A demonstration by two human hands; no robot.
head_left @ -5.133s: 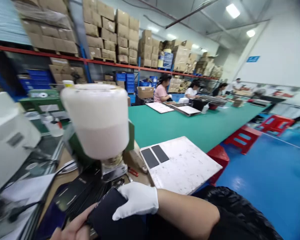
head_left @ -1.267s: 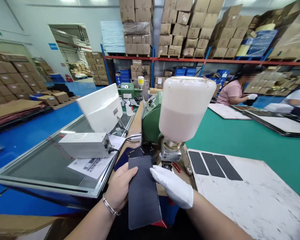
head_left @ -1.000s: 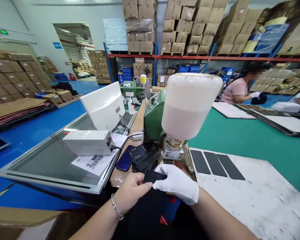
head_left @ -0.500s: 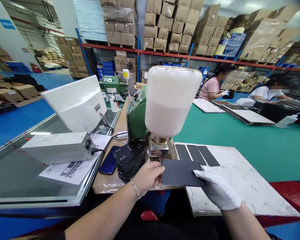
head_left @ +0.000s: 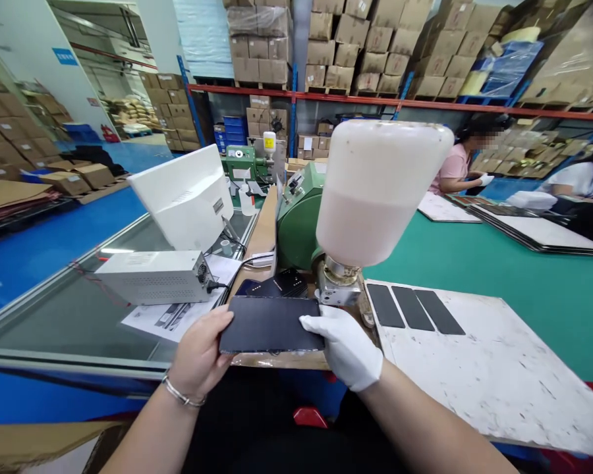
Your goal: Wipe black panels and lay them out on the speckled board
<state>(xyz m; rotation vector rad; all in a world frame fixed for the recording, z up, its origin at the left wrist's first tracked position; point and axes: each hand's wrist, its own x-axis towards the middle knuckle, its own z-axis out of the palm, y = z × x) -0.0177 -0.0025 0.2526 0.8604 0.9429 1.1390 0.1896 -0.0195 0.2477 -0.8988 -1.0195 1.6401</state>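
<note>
Left hand: bare hand (head_left: 200,352) with a bracelet (head_left: 180,397) is gripping the panel's left end, in front of the jar.
Right hand: white-gloved hand (head_left: 343,345) is gripping the panel's right end, just right of the left hand's hold.
Panel: black rectangular panel (head_left: 271,324) is sitting level between the hands, just below and left of the jar (head_left: 375,191) in view.
Jar: milky, part-filled, is standing on a metal base (head_left: 338,289) against a green machine (head_left: 296,227).
Stack: black panels (head_left: 289,283) are lying left of the jar's base, partly hidden behind the held panel.
Right of jar: scuffed white board (head_left: 479,375) is carrying three dark strips (head_left: 412,309) side by side.
Left of jar: white monitor (head_left: 182,197), power unit (head_left: 153,276) and paper sheet (head_left: 163,322) are sitting on a glass sheet (head_left: 54,309).
Far right of jar: two co-workers, pink shirt (head_left: 457,168) and white shirt (head_left: 570,184), are working at a green surface (head_left: 474,263).
</note>
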